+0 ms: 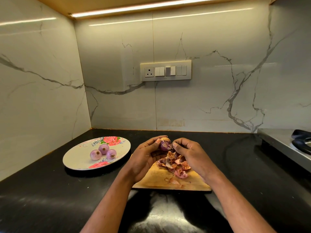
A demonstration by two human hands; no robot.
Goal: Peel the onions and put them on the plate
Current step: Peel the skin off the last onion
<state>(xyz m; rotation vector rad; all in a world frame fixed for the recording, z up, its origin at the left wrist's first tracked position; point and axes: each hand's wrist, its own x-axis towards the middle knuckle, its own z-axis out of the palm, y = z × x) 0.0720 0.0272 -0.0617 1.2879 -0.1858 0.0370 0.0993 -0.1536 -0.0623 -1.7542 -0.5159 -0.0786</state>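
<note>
Peeling in progress, head view. The left hand [146, 158] cups a small purple onion [165, 144], fingers and thumb curled round it, raised just above the far end of a wooden cutting board [158, 179]. The onion is glossy purple, with a pale patch where the thumb lies and a dry flap of skin hanging at the side that faces the right hand [188, 153]. The right hand pinches that flap between thumb and fingertips, the other fingers curled. Below both hands, a heap of brown and pink onion skins [175, 163] lies on the board. Left of the left hand, a flowered plate [79, 158] on the black surface [50, 190] carries three peeled onions [104, 151], pale purple, smooth, clustered together, root ends showing.
</note>
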